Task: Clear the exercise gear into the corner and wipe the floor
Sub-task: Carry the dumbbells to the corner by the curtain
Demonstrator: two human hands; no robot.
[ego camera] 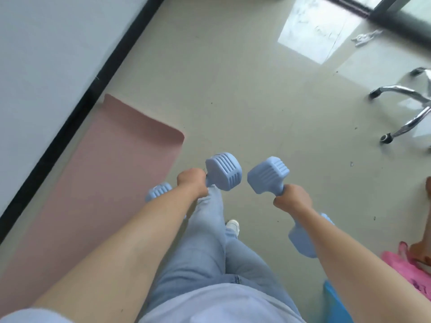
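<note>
I stand on a pale tiled floor (245,89) holding two light blue dumbbells. My left hand (192,183) is shut around the handle of the left dumbbell (224,171), whose ribbed far head points forward while its near head shows behind my forearm. My right hand (293,201) grips the handle of the right dumbbell (268,174), with its other head below my wrist. A pink exercise mat (105,171) lies flat on the floor to my left, along the wall.
A white wall with a black skirting strip (93,89) runs along the left. A chrome chair base with castors (408,108) stands at right. A white rag (366,38) lies far right. Pink cloth (408,264) and a blue object (335,304) sit at lower right.
</note>
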